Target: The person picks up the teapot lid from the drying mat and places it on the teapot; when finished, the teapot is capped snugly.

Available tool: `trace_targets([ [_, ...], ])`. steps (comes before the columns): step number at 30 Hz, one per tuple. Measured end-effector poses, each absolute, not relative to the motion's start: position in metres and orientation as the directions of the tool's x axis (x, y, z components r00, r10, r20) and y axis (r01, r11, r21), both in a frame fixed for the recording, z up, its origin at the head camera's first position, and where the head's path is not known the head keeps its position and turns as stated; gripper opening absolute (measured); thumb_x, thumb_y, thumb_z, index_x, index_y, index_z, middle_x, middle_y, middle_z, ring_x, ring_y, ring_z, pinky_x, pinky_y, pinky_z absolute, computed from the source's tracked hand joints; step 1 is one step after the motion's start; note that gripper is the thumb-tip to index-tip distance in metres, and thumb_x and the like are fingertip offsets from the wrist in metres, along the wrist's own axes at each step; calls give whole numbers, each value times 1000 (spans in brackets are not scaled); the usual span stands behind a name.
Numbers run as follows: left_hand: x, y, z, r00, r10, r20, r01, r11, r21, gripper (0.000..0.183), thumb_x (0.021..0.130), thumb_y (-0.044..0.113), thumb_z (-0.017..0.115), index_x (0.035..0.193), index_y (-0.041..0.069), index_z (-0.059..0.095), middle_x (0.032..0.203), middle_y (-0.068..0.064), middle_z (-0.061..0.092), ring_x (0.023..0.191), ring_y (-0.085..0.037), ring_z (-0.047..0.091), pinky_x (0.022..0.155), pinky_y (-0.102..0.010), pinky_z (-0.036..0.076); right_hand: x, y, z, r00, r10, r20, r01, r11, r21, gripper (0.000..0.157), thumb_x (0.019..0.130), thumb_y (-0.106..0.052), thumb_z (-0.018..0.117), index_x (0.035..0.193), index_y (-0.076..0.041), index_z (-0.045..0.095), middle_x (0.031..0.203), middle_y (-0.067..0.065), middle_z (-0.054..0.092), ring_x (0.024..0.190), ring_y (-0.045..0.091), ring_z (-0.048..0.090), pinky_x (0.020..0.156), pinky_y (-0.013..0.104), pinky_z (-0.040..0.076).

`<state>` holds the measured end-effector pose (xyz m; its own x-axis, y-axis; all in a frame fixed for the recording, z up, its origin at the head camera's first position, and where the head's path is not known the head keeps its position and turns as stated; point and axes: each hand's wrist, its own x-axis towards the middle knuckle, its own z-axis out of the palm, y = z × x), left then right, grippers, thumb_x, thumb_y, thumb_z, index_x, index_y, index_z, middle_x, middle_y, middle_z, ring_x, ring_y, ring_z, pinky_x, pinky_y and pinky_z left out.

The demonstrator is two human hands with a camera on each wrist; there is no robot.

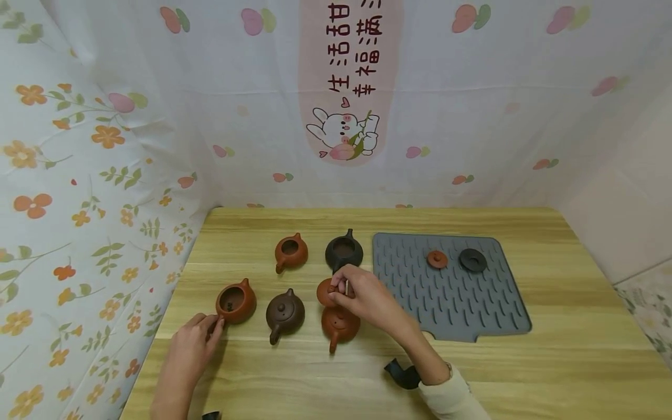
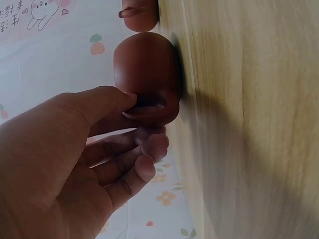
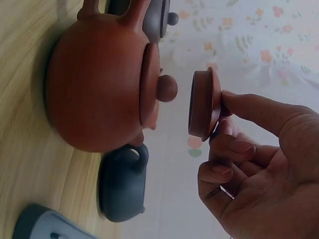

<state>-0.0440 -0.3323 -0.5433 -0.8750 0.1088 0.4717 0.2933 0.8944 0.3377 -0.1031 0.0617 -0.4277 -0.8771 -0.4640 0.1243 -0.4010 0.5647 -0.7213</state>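
My right hand pinches a round reddish-brown teapot lid by its knob, raised off the table. Just beneath it in the head view stands a reddish teapot with its own lid on. At the left, my left hand pinches the handle of a lidless reddish teapot, which stands on the table. Between the hands sits a dark brown teapot, lid in place. Farther back are a small lidless orange-brown teapot and a lidless black teapot.
A grey ribbed mat lies at the right, bearing a small orange-brown lid and a black lid. A black curved object is by my right forearm. Patterned cloth hangs behind the wooden table.
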Motion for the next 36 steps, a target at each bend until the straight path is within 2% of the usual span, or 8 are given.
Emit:
trace_targets([
  [5, -36, -314, -510, -885, 109, 453, 281, 901, 332, 14, 95, 3, 78, 84, -3, 75, 75, -11, 66, 58, -19, 60, 50, -41, 50, -103, 56, -428, -870, -478, 124, -411, 562, -718, 14, 99, -9, 82, 105, -9, 69, 89, -3, 61, 77, 8, 56, 68, 22, 48],
  [12, -36, -315, -513, -878, 101, 468, 274, 908, 318, 23, 102, 10, 72, 82, -1, 75, 74, -10, 66, 58, -17, 59, 50, -48, 49, -104, 44, -426, -857, -504, 106, -419, 562, -713, 13, 101, -13, 81, 106, -10, 69, 91, -4, 62, 79, 7, 56, 69, 22, 49],
  [16, -36, -316, -511, -884, 105, 456, 282, 897, 340, 17, 97, 5, 77, 83, -4, 74, 74, -11, 65, 58, -19, 59, 50, -41, 49, -105, 37, -426, -840, -529, 124, -450, 549, -704, 12, 101, -12, 80, 106, -10, 69, 92, -3, 62, 80, 9, 57, 71, 23, 49],
  [19, -38, -321, -522, -877, 107, 469, 297, 888, 352, 31, 107, 19, 70, 84, -1, 75, 74, -8, 64, 57, -13, 56, 49, -36, 47, -105, 32, -426, -831, -539, 136, -465, 541, -701, 13, 100, -11, 81, 105, -9, 69, 92, -2, 63, 80, 11, 59, 70, 22, 49],
  [24, -44, -339, -558, -881, 102, 462, 279, 901, 333, 40, 111, 31, 64, 86, 3, 77, 74, -3, 64, 58, -7, 54, 49, -32, 46, -105, 25, -425, -821, -553, 144, -482, 536, -693, 13, 100, -11, 81, 105, -8, 70, 93, -1, 64, 80, 12, 59, 69, 22, 49],
  [30, -38, -321, -527, -892, 102, 439, 258, 914, 312, 20, 100, 10, 77, 84, -1, 76, 73, -5, 62, 58, -11, 55, 49, -35, 47, -107, 18, -425, -807, -571, 150, -500, 525, -689, 11, 100, -10, 80, 105, -8, 70, 95, -1, 65, 82, 10, 58, 72, 21, 50],
  [32, -33, -308, -502, -892, 98, 441, 259, 911, 321, 11, 91, -2, 81, 82, -4, 75, 72, -8, 62, 57, -15, 56, 49, -38, 49, -107, 16, -426, -804, -574, 156, -505, 521, -688, 11, 100, -10, 80, 104, -8, 70, 94, -1, 65, 83, 10, 59, 72, 21, 50],
  [36, -33, -305, -500, -886, 95, 453, 264, 909, 324, 10, 89, -4, 81, 82, -5, 74, 72, -10, 62, 57, -17, 57, 49, -39, 49, -109, 12, -427, -801, -579, 155, -505, 512, -695, 11, 100, -9, 80, 104, -8, 70, 94, 0, 66, 85, 15, 61, 73, 21, 50],
])
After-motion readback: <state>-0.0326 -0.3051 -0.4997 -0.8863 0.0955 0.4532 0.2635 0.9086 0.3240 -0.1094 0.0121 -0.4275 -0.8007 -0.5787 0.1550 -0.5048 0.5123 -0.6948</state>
